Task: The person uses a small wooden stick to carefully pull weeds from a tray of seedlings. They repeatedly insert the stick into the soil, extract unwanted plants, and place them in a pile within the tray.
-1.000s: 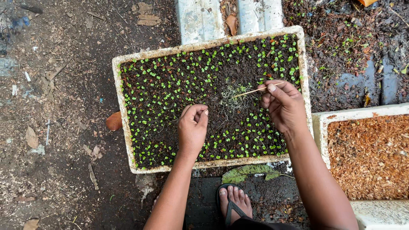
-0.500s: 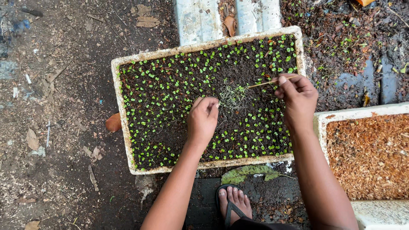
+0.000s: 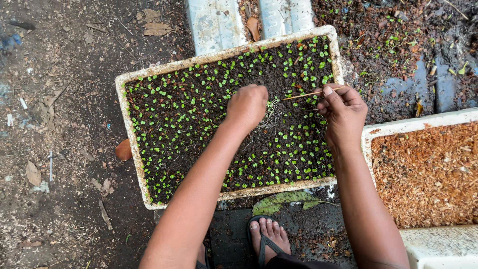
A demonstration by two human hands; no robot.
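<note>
The left hand (image 3: 247, 105) has its grip closed on a loose clump of pale, thread-like seedlings (image 3: 271, 112) in the middle of the white foam tray (image 3: 130, 134). The right hand (image 3: 342, 114) pinches a thin wooden stick (image 3: 308, 93) between thumb and fingers, just beside the clump, above dark crumbly soil (image 3: 199, 124).

The seedling tray (image 3: 130, 144) looks like rough, matt white foam, stained at the rim, filled with dark crumbly soil (image 3: 199, 124). The stick (image 3: 306, 94) is thin pale wood. The neighbouring box (image 3: 398, 124) holds dry reddish-brown shavings (image 3: 428, 174).
</note>
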